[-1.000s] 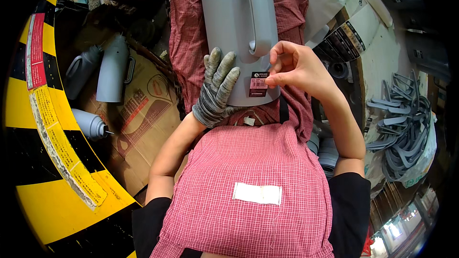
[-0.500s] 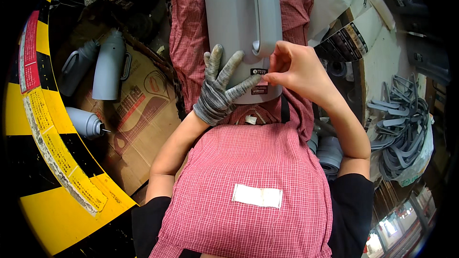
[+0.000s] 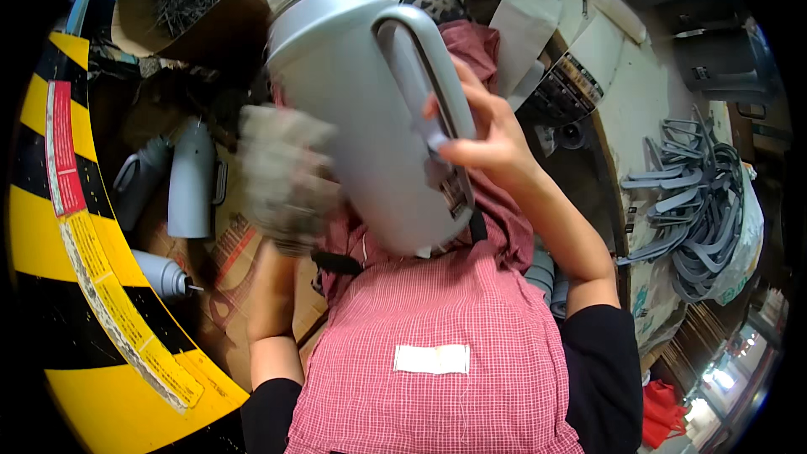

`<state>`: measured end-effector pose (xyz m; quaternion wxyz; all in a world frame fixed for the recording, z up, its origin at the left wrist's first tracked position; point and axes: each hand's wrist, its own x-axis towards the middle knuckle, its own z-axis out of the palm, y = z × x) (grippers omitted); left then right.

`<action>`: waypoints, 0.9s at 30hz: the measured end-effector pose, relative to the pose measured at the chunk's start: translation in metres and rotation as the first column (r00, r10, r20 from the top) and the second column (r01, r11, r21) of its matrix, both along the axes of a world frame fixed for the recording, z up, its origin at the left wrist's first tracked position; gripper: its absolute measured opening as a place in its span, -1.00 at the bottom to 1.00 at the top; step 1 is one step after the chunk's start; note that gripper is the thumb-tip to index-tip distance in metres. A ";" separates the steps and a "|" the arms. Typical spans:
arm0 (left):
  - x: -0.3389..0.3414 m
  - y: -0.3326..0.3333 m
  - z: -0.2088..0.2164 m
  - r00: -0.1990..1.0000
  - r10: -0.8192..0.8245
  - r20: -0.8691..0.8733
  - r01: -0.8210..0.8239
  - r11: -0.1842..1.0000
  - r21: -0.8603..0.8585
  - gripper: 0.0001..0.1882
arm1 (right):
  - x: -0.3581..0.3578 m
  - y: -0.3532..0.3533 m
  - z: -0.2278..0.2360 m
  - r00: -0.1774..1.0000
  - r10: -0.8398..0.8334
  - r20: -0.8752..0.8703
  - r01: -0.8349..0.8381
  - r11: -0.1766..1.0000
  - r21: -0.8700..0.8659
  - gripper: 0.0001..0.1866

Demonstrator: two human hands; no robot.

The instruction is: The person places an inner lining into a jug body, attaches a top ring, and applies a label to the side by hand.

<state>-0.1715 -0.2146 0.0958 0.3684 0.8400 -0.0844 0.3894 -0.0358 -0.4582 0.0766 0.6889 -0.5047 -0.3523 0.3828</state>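
Now, upper centre, the right hand grips a grey jug's handle, but the blurred left hand's hold I cannot tell.

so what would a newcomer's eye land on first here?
First, the big grey jug, tilted in the upper middle, with the right hand gripping its handle and the gloved left hand a blur at its left side. Then the yellow-and-black striped band curving down the left edge. On the right, a tangled heap of grey handles.
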 end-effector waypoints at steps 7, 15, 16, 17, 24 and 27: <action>0.028 0.086 0.000 0.965 -0.165 -0.204 -0.008 0.759 -0.651 -0.66 | 0.109 -0.029 0.025 0.788 -0.243 0.565 0.405 0.896 -0.179 -0.71; 0.135 0.062 0.011 0.767 0.364 -0.528 -0.287 0.931 0.226 -0.66 | 0.337 -0.042 -0.047 0.126 0.045 0.991 0.798 0.590 -0.128 -0.66; 0.143 0.059 0.009 0.731 0.373 -0.572 -0.309 0.928 0.210 -0.64 | 0.343 -0.044 -0.057 0.283 -0.102 0.954 0.740 0.655 -0.150 -0.64; 0.151 0.056 0.007 0.649 0.362 -0.669 -0.316 0.928 0.196 -0.62 | 0.344 -0.045 -0.063 0.231 -0.145 0.962 0.721 0.689 -0.069 -0.64; 0.197 0.049 -0.016 0.531 0.466 -0.708 -0.231 0.883 0.408 -0.51 | 0.312 -0.039 -0.054 0.163 -0.129 0.978 0.824 0.563 -0.063 -0.69; 0.204 0.046 -0.024 0.636 0.178 -0.751 -0.208 0.977 0.055 -0.60 | 0.305 -0.036 -0.053 0.118 -0.082 0.990 0.852 0.520 -0.059 -0.69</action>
